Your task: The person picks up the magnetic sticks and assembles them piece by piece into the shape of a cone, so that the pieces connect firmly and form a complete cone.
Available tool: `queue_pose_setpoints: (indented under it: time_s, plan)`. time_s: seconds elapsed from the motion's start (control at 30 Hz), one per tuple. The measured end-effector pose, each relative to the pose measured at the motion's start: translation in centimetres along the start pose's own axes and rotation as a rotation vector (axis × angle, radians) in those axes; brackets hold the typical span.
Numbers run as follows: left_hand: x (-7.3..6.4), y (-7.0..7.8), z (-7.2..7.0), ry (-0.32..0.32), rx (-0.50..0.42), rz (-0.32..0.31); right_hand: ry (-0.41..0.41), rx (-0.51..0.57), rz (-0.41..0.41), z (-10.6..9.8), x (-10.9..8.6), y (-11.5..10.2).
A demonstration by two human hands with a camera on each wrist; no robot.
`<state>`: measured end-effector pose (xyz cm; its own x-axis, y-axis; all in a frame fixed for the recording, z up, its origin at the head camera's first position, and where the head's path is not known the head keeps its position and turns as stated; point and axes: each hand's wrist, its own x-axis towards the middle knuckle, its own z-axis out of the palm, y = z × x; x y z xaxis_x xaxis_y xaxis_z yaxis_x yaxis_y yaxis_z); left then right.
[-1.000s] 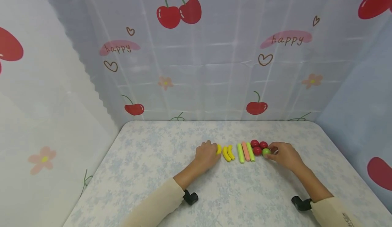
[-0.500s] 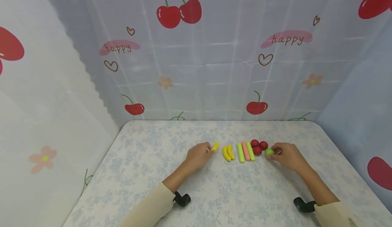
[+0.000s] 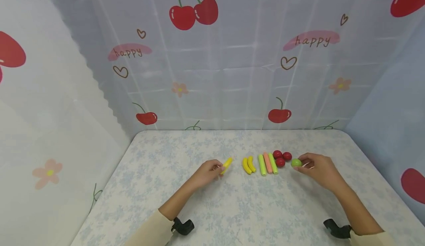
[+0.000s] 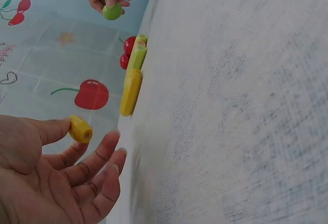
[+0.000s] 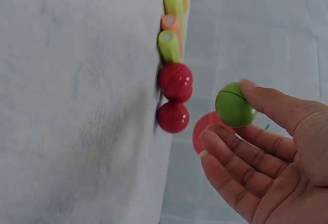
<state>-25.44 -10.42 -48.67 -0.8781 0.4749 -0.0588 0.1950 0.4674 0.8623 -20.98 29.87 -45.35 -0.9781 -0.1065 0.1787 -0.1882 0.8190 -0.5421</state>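
Observation:
A small yellow toy banana [image 3: 227,165] is pinched between the thumb and forefinger of my left hand [image 3: 206,173]. In the left wrist view that banana [image 4: 80,129] shows its blunt end, and the other fingers are loosely bent beside it. My right hand [image 3: 320,169] pinches a shiny green ball [image 5: 236,105] with a seam around it, held up off the table. To the left of the green ball lie dark red balls [image 3: 280,162] in a tight cluster. Two more toy bananas [image 3: 247,165] lie side by side on the table, right of my left hand.
Between the bananas and the red balls, two light green sticks [image 3: 262,165] flank a pink stick [image 3: 268,163]. All lie on a table [image 3: 252,209] with a pale blue floral cover. A cherry-printed curtain [image 3: 232,91] stands behind the far edge.
My left hand has drawn its banana left and toward me, away from the other two. My right hand has carried the green ball right, away from the red balls.

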Motion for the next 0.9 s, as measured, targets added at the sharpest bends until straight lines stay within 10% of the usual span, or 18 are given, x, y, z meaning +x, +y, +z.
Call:
queue_pose_setpoints:
  time_s: [0.43, 0.9]
  plan:
    - [-1.8, -0.9, 0.7, -0.248, -0.348, 0.024, -0.015, 0.115, -0.076, 2.0, -1.3, -4.1]
    - [-3.6, -1.6, 2.3, -0.353, -0.620, -0.040, -0.060, 0.305, -0.081, 5.7, -0.8, -6.6]
